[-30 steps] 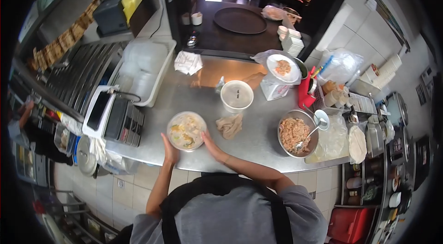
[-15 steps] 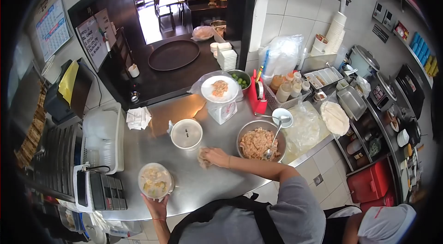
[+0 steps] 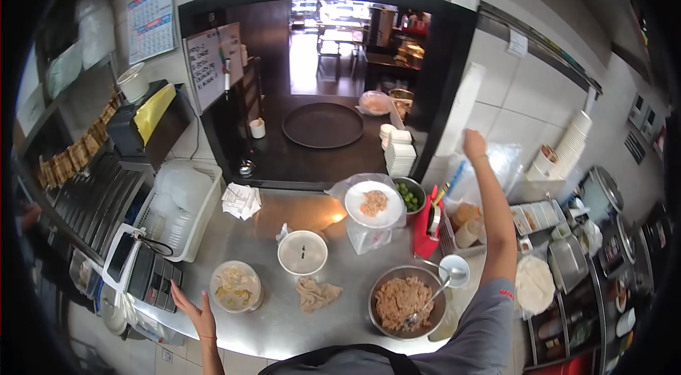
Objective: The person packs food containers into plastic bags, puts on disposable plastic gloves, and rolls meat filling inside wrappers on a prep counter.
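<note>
My left hand [image 3: 198,315] is off the counter's front left edge, fingers spread and holding nothing. To its right stands a clear tub of soup-like food [image 3: 236,287]. My right hand [image 3: 475,144] is raised at the back wall, above a bundle of clear plastic bags [image 3: 489,169]. Its fingers look curled; anything inside them is hidden. A crumpled beige cloth [image 3: 317,295] lies below a lidded white tub [image 3: 303,253]. Nearer my right arm sits a metal bowl of minced mixture [image 3: 404,304] with a spoon in it. A white plate [image 3: 373,204] with some pinkish food rests on a scale.
A red holder [image 3: 428,230] and a bowl of limes [image 3: 409,196] stand at the back right, near sauce bottles. A white crate [image 3: 206,213] and a black drawer unit [image 3: 159,286] line the left side. Beyond the pass-through lies a round dark tray [image 3: 323,125].
My right hand has left the cloth on the counter and risen to the back wall. My left hand has let go of the soup tub and moved left. The view has shifted.
</note>
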A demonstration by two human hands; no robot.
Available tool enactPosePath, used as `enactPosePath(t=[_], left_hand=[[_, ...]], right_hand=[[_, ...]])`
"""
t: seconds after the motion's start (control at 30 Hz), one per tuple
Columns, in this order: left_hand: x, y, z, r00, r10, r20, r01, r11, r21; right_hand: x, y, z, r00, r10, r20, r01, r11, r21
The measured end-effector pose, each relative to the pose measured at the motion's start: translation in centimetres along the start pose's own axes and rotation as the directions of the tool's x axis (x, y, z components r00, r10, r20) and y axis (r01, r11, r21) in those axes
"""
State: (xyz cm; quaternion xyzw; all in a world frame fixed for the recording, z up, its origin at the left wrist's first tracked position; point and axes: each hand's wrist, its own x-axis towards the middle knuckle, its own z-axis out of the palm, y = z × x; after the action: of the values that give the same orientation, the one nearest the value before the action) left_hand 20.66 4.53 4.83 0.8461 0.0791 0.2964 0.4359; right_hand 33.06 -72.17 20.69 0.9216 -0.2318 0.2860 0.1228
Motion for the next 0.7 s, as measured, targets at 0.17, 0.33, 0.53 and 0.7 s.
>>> enactPosePath(t=[0.17,0.33,0.53,0.7], left_hand=[[0.4,9.1,0.8,0.968,0.222,0.116,-0.230,0.971,0.063],[1.3,12.4,3.1,0.910,0.325,0.258,-0.318,0.945,-0.070],[1.7,16.2,5.8,0.833,0.392,0.391,-0.342,0.920,-0.193],[0.9,18.2,7.3,0.744,0.490,0.454,-0.406,0.871,-0.276]], right_hand=[[0.3,5.0,3.3,0.910,0.390,0.139,-0.340,0.895,-0.288],[2.5,8.8,2.8,0.896,0.443,0.040,-0.444,0.888,0.120],[2.6,12.4,5.3,0.953,0.240,0.183,-0.254,0.966,0.058],[1.8,12.4,4.7,0.914,0.273,0.300,-0.266,0.962,-0.065]])
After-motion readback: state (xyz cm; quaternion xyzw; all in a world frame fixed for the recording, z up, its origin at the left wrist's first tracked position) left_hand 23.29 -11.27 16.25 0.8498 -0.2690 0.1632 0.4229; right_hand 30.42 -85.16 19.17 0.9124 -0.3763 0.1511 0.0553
